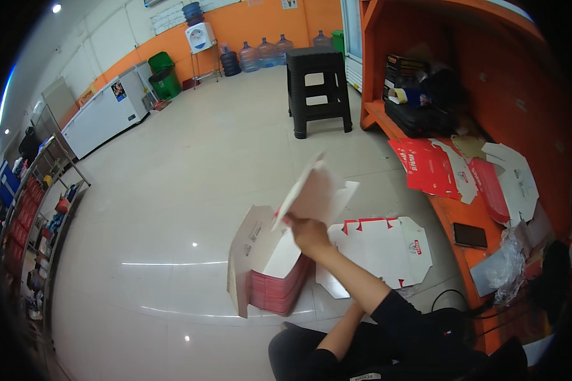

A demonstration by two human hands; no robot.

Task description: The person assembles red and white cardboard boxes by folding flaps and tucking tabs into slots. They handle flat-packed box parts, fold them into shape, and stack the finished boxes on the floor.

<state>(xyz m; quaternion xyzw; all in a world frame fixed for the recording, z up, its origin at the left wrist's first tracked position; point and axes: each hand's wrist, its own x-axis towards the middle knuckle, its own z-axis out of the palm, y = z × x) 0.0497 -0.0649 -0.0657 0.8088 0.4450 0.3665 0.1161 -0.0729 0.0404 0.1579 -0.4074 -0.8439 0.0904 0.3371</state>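
Observation:
My right hand (308,236) is closed on the near edge of a folded white cardboard box blank (311,193), which is tilted up off the floor and slightly blurred. Below it stands a stack of flat red-and-white box blanks (276,289), with a white cardboard flap (251,251) spread out at its left. To the right, an unfolded white blank with red tabs (384,251) lies flat on the floor. My left forearm (343,330) passes under my right one. The left hand is mostly hidden behind the right forearm, near the flat blank.
An orange shelf (448,222) at right holds a phone (469,235), red blanks (429,168), white blanks (511,181) and clear plastic wrap (511,263). Ahead stands a black stool (318,89). Farther back are a white chest freezer (102,114) and several water jugs (267,54). A loaded rack (44,222) lines the left.

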